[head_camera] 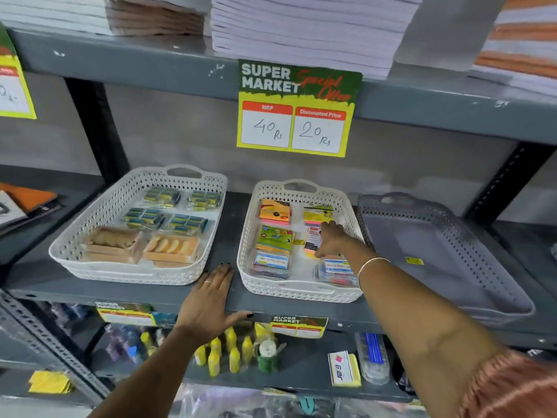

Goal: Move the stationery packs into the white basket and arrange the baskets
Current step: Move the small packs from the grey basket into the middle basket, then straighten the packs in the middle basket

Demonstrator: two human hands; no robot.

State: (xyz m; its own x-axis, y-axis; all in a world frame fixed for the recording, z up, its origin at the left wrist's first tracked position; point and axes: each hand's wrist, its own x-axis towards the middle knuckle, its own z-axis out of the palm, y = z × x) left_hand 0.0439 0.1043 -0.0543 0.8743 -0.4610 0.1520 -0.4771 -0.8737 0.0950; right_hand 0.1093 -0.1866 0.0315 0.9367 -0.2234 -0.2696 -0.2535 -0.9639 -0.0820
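Nearest the camera, at about five o'clock, a bare forearm with a thin bangle (pixel 372 264) runs up and inward to the right hand (pixel 331 240), which reaches over the near right wall of the middle white basket (pixel 251 236). That hand is turned palm down with the fingers curled toward a pink-and-white stationery pack (pixel 312 240) in the basket's right column; whether the fingers have closed on the pack or only rest on it cannot be told, since the hand hides its far edge. At seven o'clock the left hand (pixel 211 300) lies flat and spread on the front lip of the grey shelf (pixel 232 218), holding nothing, thumb hooked over the edge between the two white baskets. Other packs already lie in two rows in the middle basket, so the job looks nearly done for filling; the grey basket (pixel 446 251) at three o'clock shows only a small yellow label (pixel 414 260) inside. To do this step well, I would press the pack flat into the gap between its neighbours, square to the rows, and keep the wrist low so the sleeve does not drag the front packs. A second white basket (pixel 90 233) at nine o'clock sits skewed and probably needs squaring up.
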